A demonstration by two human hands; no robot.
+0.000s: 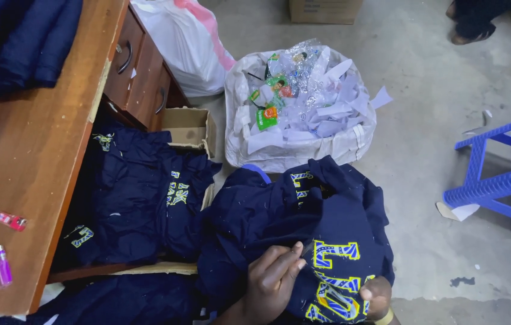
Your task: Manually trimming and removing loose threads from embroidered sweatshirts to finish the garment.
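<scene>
Down at the lower edge, the left hand (273, 280) lies on a navy garment (303, 235) draped over the lap, fingers (288, 260) curled and pinching what may be a small tool, too blurred to tell. The right hand (377, 298) grips the cloth's edge from beneath, stretching the raised yellow-and-blue lettering (333, 274) flat. Matching soft garments (141, 192) are heaped beside the wooden bench (33, 156). A woven sack (303, 108) holds crumpled paper and plastic scraps.
</scene>
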